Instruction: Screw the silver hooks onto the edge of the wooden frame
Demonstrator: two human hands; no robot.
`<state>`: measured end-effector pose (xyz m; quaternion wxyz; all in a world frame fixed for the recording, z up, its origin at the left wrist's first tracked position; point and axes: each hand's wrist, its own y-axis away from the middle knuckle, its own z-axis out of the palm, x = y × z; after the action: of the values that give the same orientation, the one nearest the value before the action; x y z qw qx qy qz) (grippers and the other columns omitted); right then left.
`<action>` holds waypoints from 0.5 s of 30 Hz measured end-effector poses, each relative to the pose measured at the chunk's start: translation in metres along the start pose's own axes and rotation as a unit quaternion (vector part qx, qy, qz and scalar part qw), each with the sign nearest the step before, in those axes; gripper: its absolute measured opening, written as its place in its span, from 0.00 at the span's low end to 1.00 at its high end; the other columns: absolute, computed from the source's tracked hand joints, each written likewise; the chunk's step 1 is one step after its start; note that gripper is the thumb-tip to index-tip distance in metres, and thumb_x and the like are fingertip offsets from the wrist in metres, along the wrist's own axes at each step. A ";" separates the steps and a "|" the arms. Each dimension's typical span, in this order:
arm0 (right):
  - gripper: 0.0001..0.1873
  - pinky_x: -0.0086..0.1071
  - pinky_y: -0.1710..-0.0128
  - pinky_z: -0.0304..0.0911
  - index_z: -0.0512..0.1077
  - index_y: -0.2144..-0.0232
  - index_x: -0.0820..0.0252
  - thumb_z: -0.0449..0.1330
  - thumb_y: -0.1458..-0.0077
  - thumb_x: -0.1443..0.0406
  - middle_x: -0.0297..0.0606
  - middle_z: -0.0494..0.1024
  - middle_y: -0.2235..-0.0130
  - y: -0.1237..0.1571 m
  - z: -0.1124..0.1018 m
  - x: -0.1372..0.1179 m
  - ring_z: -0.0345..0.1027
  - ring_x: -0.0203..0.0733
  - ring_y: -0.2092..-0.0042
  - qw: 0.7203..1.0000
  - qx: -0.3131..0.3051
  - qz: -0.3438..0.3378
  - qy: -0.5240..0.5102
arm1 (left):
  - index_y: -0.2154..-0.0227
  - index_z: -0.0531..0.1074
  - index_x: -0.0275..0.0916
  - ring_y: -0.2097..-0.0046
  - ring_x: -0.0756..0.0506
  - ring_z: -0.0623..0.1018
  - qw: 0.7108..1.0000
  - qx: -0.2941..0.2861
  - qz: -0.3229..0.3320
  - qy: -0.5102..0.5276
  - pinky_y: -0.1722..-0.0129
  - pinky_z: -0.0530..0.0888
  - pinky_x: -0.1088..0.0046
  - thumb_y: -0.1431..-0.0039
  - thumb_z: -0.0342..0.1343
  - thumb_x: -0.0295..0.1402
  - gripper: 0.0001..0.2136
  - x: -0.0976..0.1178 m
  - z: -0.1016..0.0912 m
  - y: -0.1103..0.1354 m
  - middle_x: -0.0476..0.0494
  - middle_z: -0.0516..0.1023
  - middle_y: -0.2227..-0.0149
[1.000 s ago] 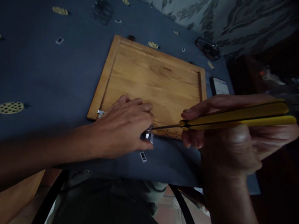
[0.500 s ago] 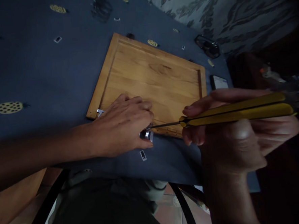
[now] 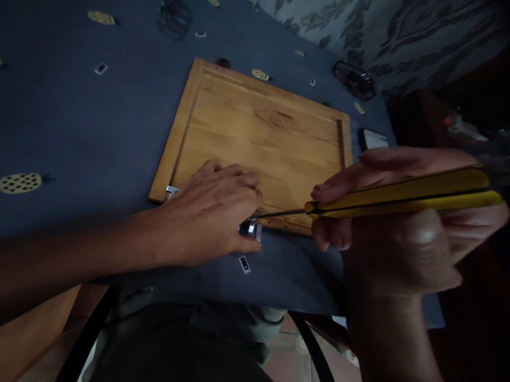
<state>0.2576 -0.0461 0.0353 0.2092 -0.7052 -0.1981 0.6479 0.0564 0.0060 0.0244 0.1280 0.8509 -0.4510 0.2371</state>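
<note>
A wooden panel, like a cabinet door (image 3: pixel 260 127), lies on the table with its raised frame facing up. My left hand (image 3: pixel 213 216) rests across its near edge, fingers curled and thumb below, gripping a shiny metal hinge (image 3: pixel 253 230) there. Part of the hinge is hidden beneath the fingers. In my right hand (image 3: pixel 418 250) is a screwdriver (image 3: pixel 402 196) with a yellow and black handle, held nearly level. Its thin shaft reaches left to the hinge; the hand hides the exact contact of the tip. Another metal hinge (image 3: pixel 171 191) shows at the panel's near left corner.
A blue cloth with pineapple prints (image 3: pixel 61 128) covers the table. At the right back lie a dark clear-sided object (image 3: pixel 354 80) and a phone (image 3: pixel 375 138). A dark, see-through object (image 3: pixel 174 14) sits at the far side. Chair arms flank my lap.
The screwdriver's handle has turned about its axis, and my right hand's fingers and thumb have shifted slightly around it. My left hand and the panel stay in place.
</note>
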 end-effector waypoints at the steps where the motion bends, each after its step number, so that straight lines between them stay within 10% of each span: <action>1: 0.10 0.28 0.87 0.68 0.87 0.56 0.54 0.72 0.38 0.59 0.33 0.88 0.63 0.000 -0.001 0.000 0.67 0.31 0.83 1.000 -0.003 0.014 -0.002 | 0.68 0.76 0.39 0.51 0.38 0.76 1.000 0.003 0.002 -0.001 0.47 0.65 0.58 0.38 0.70 0.42 0.13 0.000 0.001 0.000 0.46 0.78 0.59; 11: 0.10 0.27 0.95 0.57 0.87 0.60 0.52 0.77 0.45 0.61 0.31 0.88 0.63 -0.004 -0.001 0.008 0.59 0.29 0.87 0.997 -0.011 -0.063 -0.034 | 0.67 0.76 0.39 0.52 0.39 0.76 1.000 0.019 0.015 -0.008 0.49 0.65 0.59 0.37 0.70 0.43 0.13 -0.002 0.002 0.002 0.45 0.79 0.59; 15: 0.15 0.29 0.92 0.62 0.86 0.56 0.48 0.77 0.44 0.54 0.31 0.88 0.63 0.001 0.000 0.002 0.63 0.32 0.85 0.999 -0.004 0.023 -0.033 | 0.68 0.75 0.39 0.53 0.40 0.76 1.000 0.013 0.009 -0.003 0.48 0.64 0.59 0.37 0.70 0.43 0.14 -0.001 0.002 0.001 0.46 0.78 0.60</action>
<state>0.2582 -0.0458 0.0332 0.1848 -0.6887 -0.1910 0.6745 0.0556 0.0055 0.0223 0.1133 0.8491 -0.4560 0.2411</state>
